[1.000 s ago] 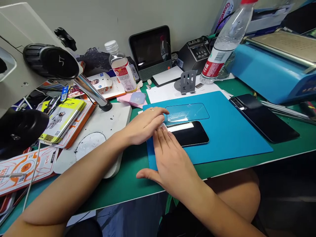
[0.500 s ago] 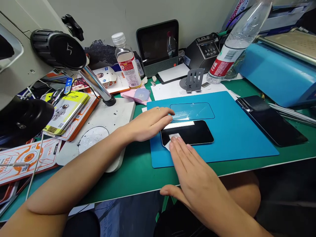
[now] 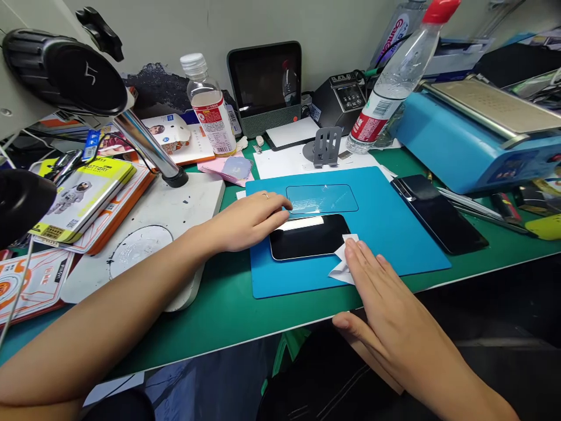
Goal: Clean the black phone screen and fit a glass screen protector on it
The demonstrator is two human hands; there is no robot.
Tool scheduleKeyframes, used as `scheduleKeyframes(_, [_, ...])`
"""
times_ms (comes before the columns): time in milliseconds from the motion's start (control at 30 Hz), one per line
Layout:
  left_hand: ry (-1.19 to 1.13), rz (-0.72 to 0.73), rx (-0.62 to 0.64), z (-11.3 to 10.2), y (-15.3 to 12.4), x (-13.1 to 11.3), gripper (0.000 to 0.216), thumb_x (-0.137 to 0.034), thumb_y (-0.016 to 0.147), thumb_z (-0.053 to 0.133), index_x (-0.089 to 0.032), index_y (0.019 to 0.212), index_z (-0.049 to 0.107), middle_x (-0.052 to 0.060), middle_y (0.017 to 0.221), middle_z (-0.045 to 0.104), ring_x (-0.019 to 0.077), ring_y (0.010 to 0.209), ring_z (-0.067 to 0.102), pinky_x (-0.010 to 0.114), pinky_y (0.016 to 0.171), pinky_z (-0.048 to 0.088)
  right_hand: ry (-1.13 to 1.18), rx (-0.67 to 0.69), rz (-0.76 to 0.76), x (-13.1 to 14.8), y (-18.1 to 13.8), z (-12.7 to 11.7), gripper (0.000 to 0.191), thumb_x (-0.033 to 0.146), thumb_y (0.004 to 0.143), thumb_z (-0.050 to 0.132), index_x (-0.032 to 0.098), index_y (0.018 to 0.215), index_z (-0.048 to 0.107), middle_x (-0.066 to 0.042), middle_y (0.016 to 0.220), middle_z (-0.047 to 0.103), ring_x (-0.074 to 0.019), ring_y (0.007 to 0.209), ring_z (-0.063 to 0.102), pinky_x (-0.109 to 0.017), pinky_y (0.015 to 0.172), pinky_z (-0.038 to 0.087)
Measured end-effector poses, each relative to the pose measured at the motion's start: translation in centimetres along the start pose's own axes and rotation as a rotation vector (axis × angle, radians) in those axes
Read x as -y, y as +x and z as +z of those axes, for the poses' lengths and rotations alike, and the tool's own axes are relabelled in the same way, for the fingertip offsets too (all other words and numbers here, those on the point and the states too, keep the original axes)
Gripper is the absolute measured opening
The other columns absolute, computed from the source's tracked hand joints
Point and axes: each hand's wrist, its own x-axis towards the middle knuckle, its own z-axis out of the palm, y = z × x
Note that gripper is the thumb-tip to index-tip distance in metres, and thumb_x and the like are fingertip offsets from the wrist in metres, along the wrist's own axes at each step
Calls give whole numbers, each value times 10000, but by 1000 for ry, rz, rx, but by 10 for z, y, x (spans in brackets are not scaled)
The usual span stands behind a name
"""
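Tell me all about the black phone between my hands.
The glassy black phone, with rounded corners and silvery rim, lies flat on the blue mat, screen dark. A white strip, perhaps reflection, follows its far edge. The left hand hides its far left corner; a crumpled white wipe under the right hand overlaps its right end.

White glare streaks the phone (image 3: 311, 241) near its far edge.

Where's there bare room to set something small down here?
On the blue mat, between the phone and the black device at right; also the green desk strip between mat and front edge, left of the right hand. It's crowded behind the mat with bottles and at left with stacked boxes.
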Motion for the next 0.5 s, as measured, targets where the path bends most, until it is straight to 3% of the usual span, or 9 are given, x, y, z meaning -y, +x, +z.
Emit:
scheduleKeyframes(167, [0,-30,-45,1,1,-3,411,-422,1108,322,-231,1224,666,77,1297,729,276,1207,649,416,1035,502,46,7,10,-1,-2,0,895,632,1076,347,16,1703,172,-276,1702,394,-374,1581,407,-575,1222,446])
scheduleKeyframes(333, [29,-174,-163,1,4,-4,393,-417,1089,343,-216,983,664,68,1003,751,266,918,677,388,834,506,34,-6,26,11,8,9,975,702,1054,233,-40,1684,177,-333,1682,388,-444,1602,338,-697,1226,365])
scheduleKeyframes(500, [64,-216,-194,-1,5,-2,334,-335,1060,400,-215,822,602,68,881,724,251,825,656,363,725,445,63,-10,3,36,33,17,1080,770,1012,204,-108,1639,246,-377,1682,348,-459,1616,290,-666,1233,376])
